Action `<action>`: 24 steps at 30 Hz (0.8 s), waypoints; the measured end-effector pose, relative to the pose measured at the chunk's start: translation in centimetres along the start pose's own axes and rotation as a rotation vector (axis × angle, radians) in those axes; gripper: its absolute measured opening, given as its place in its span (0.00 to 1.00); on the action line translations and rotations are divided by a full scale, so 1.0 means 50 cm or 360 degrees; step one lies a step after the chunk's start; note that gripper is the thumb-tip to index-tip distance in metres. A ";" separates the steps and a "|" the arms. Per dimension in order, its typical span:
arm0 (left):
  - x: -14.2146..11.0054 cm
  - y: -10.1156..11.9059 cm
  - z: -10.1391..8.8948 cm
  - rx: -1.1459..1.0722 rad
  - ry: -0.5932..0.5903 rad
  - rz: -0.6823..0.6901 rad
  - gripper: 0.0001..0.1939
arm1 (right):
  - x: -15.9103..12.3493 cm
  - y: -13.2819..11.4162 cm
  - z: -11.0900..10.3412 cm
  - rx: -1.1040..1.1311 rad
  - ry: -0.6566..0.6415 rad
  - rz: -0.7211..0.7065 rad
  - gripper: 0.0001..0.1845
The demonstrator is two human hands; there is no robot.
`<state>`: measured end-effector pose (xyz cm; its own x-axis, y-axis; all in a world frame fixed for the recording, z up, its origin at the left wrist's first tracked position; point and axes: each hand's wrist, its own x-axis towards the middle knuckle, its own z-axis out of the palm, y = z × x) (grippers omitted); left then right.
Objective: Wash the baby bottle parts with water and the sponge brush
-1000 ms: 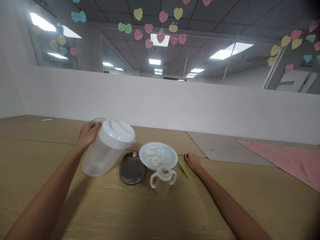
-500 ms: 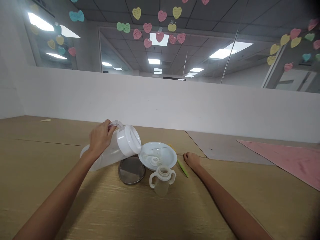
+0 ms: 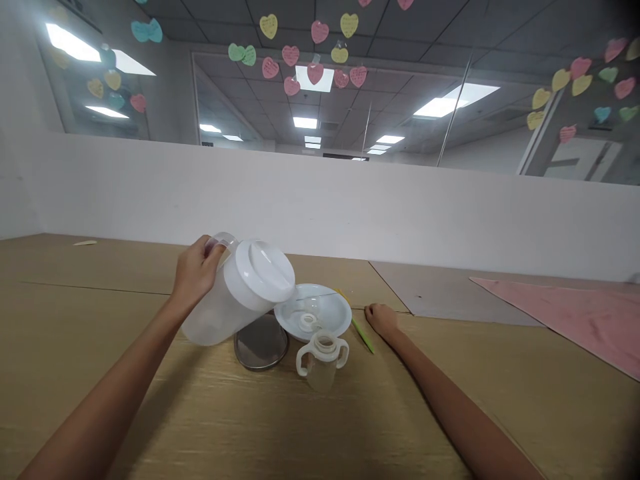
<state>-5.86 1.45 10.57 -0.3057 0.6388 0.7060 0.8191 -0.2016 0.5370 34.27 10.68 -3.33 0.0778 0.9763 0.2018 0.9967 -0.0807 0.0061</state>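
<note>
My left hand (image 3: 196, 268) is wrapped around the handle of a clear plastic pitcher (image 3: 213, 320) with a white lid. It holds the pitcher tilted, its lid turned right toward the bowl and the cup. A two-handled baby cup (image 3: 321, 370) stands upright on the table without a lid. Behind it a white bowl (image 3: 340, 312) holds a clear bottle nipple and a white ring (image 3: 308, 323). Beneath the pitcher's lid end lies a round dark metal tray (image 3: 261, 343), partly hidden. My right hand (image 3: 383, 320) rests closed on the table, right of the bowl.
A thin green and yellow stick-like thing (image 3: 363, 335) lies between the bowl and my right hand. Grey (image 3: 445, 297) and pink (image 3: 565, 317) sheets cover the table's right side. A white wall (image 3: 320, 200) with windows above closes off the back.
The pitcher has swung in my left hand: its lid has moved right and nearer, toward the cup, and its base has come in from the left. My right hand stays put.
</note>
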 end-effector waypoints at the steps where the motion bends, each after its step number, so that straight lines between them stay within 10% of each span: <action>1: -0.003 0.010 -0.002 -0.0052 -0.0008 0.0020 0.12 | 0.000 0.000 0.000 0.0001 -0.0001 0.0001 0.24; 12: -0.067 0.113 -0.025 -0.0075 -0.0158 0.0377 0.08 | 0.002 0.003 0.003 0.0007 -0.0003 -0.0008 0.24; 24: 0.029 -0.064 -0.017 -0.0459 -0.0093 -0.0311 0.11 | -0.001 0.000 -0.002 0.0009 -0.0015 -0.0013 0.24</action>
<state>-9.33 2.39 10.27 -0.4080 0.7257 0.5540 0.5746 -0.2674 0.7735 34.26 10.62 -3.24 0.0698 0.9789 0.1923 0.9974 -0.0716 0.0020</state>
